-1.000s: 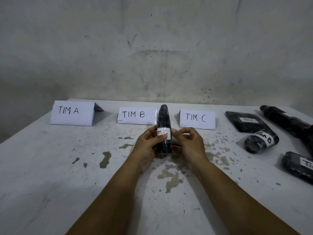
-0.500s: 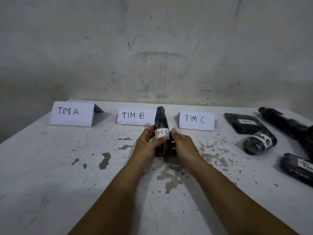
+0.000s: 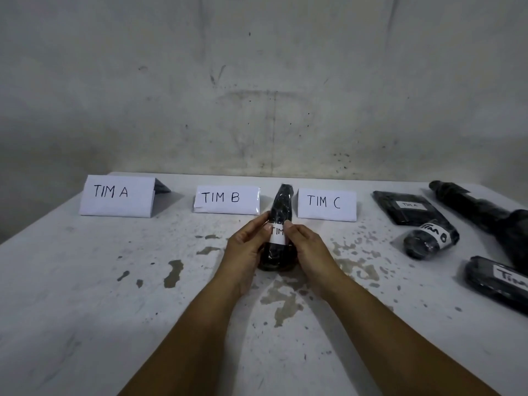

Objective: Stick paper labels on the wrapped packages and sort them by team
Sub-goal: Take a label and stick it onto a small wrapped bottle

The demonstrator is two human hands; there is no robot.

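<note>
A black wrapped bottle-shaped package [image 3: 281,204] stands upright at the table's middle, between the TIM B sign [image 3: 226,199] and the TIM C sign [image 3: 326,203]. A white paper label [image 3: 277,237] reading TIM sits on its front. My left hand [image 3: 247,250] grips the package from the left, thumb on the label's left edge. From the right, my right hand [image 3: 307,250] holds it, with its thumb covering the label's right part. The TIM A sign [image 3: 118,195] stands at the far left.
At the right lie other black wrapped packages: a flat one labelled TIM A [image 3: 405,208], a round one labelled TIM B [image 3: 431,238], a long unlabelled one [image 3: 483,212] and one with a label at the right edge [image 3: 500,281]. The white table [image 3: 85,281] has chipped paint.
The package has come slightly nearer and lower. My right thumb has slid over the label's right side and now hides the letter C.
</note>
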